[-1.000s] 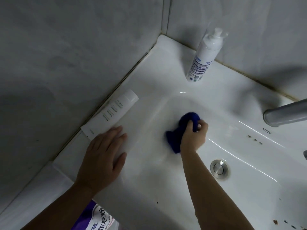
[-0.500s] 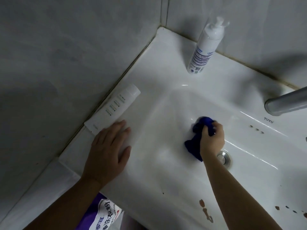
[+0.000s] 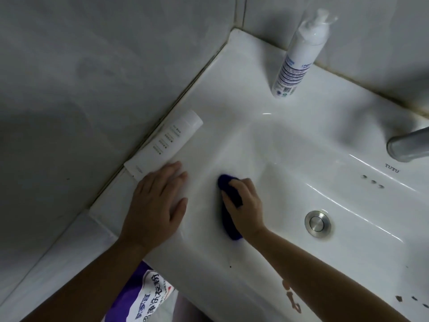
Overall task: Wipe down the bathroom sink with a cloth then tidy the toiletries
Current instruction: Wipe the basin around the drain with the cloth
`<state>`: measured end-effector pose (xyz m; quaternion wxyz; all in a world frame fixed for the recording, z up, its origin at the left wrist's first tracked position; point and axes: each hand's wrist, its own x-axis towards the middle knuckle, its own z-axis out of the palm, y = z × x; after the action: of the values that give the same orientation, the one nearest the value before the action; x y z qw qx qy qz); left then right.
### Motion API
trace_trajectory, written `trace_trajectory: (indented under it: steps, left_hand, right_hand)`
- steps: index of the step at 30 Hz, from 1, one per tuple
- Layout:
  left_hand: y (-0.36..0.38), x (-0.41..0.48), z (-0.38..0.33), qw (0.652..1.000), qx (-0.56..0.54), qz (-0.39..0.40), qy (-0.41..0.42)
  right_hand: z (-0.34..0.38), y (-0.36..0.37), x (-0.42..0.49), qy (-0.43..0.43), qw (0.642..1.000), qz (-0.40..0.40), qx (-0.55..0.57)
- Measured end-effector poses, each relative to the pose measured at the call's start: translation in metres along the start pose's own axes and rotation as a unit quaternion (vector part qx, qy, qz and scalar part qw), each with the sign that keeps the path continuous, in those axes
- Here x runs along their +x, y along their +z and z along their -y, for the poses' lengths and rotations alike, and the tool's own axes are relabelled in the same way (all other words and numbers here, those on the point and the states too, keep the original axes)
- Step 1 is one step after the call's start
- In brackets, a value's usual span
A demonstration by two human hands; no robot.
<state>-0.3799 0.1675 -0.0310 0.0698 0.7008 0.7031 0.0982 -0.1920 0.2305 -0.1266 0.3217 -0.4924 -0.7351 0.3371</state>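
Note:
A white sink fills the view, its metal drain plug in the basin. My right hand grips a dark blue cloth and presses it against the basin's left wall. On the sink's left rim my left hand rests flat, fingers straight. Its fingertips lie beside the bottom end of a white tube lying along the wall. A white pump bottle stands upright on the back rim near the corner.
A grey faucet spout juts in from the right edge. Grey tiled walls meet at the corner behind the sink. A purple and white bag sits below the sink's front edge. Brown stains mark the front rim at lower right.
My right hand has carried the cloth from the middle of the basin, near the drain, leftward to the basin's left wall. My left hand stays flat on the rim.

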Motion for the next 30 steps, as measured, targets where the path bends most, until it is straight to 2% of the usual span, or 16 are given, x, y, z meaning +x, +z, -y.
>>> trace_trajectory:
  steps: [1,3,5,7,8,10,12,14,17,20,22,24,25,26,28,30]
  left_hand:
    - [0.0,0.0,0.0,1.0,-0.001,0.0,-0.002]
    - [0.0,0.0,0.0,1.0,-0.003,0.001,-0.003]
    - [0.001,0.0,0.0,1.0,-0.003,0.0,-0.003]
    - [0.002,0.0,0.001,1.0,-0.005,-0.003,-0.003]
    - [0.002,-0.001,0.001,1.0,-0.007,-0.002,-0.003]
    - [0.001,0.0,0.001,1.0,-0.005,-0.001,-0.004]
    - [0.001,0.0,0.001,1.0,-0.002,0.001,-0.004]
    - [0.0,-0.001,0.001,1.0,0.0,0.004,-0.003]
    - [0.0,0.0,0.001,1.0,0.006,0.002,-0.003]
    - [0.001,-0.001,0.001,1.0,0.002,-0.004,-0.001]
    - [0.002,-0.001,0.002,1.0,0.003,-0.012,0.004]
    - [0.002,-0.001,0.002,1.0,0.004,-0.012,0.006]
    - [0.002,-0.001,0.002,1.0,0.004,-0.012,0.007]
    - [0.002,-0.001,0.002,1.0,0.005,-0.013,0.007]
    - [0.001,0.0,0.001,1.0,0.004,-0.014,0.006]
    - [0.001,0.0,0.001,1.0,0.002,-0.012,0.005]
  right_hand:
    - [0.001,0.0,0.006,0.014,1.0,-0.003,0.002]
    - [-0.001,-0.003,0.04,0.093,0.99,-0.105,0.033]
    - [-0.004,-0.013,0.084,0.174,0.954,-0.233,0.069]
    - [0.0,-0.01,0.098,0.199,0.933,-0.282,0.104]
    - [0.009,-0.004,0.09,0.19,0.934,-0.274,0.127]
    - [0.031,0.013,0.059,0.125,0.962,-0.187,0.153]
    - [0.038,0.015,0.033,0.037,0.986,-0.082,0.14]
    - [0.026,-0.003,0.046,-0.006,0.992,-0.041,0.119]
    - [0.001,-0.032,0.093,0.122,0.982,-0.089,0.115]
    - [0.001,-0.029,0.076,0.129,0.987,-0.051,0.082]
    - [0.015,-0.016,0.026,0.027,0.995,0.081,0.047]
    - [0.024,-0.017,-0.019,-0.052,0.964,0.261,0.021]
    - [0.02,-0.022,-0.023,-0.069,0.947,0.313,0.007]
    - [0.012,-0.029,-0.017,-0.079,0.941,0.328,-0.019]
    - [-0.009,-0.043,0.001,-0.071,0.948,0.295,-0.095]
    - [-0.021,-0.058,0.005,0.03,0.969,0.217,-0.115]
